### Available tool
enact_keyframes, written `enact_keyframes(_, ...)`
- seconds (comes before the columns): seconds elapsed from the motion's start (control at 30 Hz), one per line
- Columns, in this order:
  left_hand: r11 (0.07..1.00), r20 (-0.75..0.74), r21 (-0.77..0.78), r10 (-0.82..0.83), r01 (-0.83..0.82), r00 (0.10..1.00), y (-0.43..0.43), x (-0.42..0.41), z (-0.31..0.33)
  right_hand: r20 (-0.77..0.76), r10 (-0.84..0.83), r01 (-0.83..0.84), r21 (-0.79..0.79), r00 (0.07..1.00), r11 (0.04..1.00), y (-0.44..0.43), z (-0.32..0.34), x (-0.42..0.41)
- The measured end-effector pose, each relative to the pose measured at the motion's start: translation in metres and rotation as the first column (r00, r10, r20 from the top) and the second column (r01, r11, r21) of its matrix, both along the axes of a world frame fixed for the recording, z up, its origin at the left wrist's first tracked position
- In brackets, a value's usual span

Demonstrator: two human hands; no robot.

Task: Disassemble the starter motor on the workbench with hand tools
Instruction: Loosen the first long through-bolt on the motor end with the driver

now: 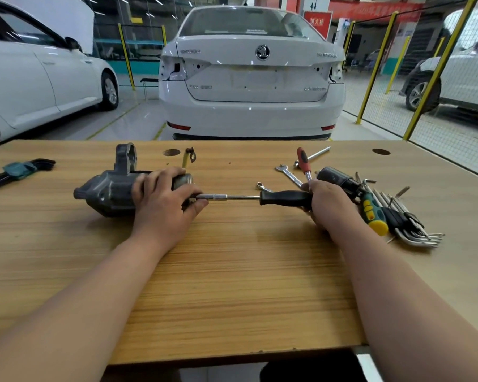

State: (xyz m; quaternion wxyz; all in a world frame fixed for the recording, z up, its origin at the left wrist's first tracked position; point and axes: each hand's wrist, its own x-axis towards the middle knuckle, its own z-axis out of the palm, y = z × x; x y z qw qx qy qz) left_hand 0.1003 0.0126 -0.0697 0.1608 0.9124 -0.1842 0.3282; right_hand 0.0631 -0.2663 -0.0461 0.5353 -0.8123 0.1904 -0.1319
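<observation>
While we hold it, starter motor (108, 194): on workbench (232, 271).
L hand (163, 205): curled over motor end.
R hand (324, 201): grips socket driver (284, 199), tip at motor.

A wood-grain workbench (232, 285) (two round holes near its far edge) stands on a glossy pale floor (138, 117) that mirrors overhead lights. Behind it a white saloon (251, 78) is parked tail-on, with a second white car (25, 78) on the left. On the right, a yellow-posted mesh fence (376, 68) screens a third car (467, 78). A red sign (318, 23) hangs beyond.
</observation>
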Motion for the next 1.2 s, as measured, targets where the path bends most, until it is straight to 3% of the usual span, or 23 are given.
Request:
enact_keyframes(0.07, 1.000, -0.004, 0.001, 0.003, -0.003, 1.000, 0.000, 0.000, 0.000, 0.020, -0.030, 0.027, 0.132, 0.999, 0.991, 0.000, 0.002, 0.001)
enact_keyframes(0.2, 1.000, -0.005, 0.002, 0.000, 0.000, 1.000, 0.001, 0.000, 0.000, -0.059, 0.018, -0.012, 0.105, 0.998, 0.994, 0.000, 0.007, 0.002)
enact_keyframes(0.23, 1.000, -0.005, 0.002, -0.002, 0.002, 1.000, 0.001, 0.001, 0.000, -0.055, 0.009, 0.001, 0.176, 0.998, 0.984, 0.000, 0.009, 0.001)
enact_keyframes(0.5, 1.000, -0.015, 0.019, 0.007, -0.007, 1.000, 0.001, 0.002, -0.002, 0.114, 0.073, -0.117, 0.454, 0.991, 0.883, -0.007, 0.007, -0.007)
enact_keyframes(0.83, 1.000, -0.035, -0.004, -0.013, 0.013, 0.999, -0.001, -0.003, 0.002, 0.190, 0.056, -0.136, 0.436, 0.980, 0.890, -0.016, 0.001, -0.006)
enact_keyframes(1.2, 1.000, -0.008, 0.017, -0.015, 0.015, 1.000, 0.001, 0.000, 0.000, 0.071, 0.027, -0.046, 0.290, 0.997, 0.956, -0.019, -0.004, -0.002)
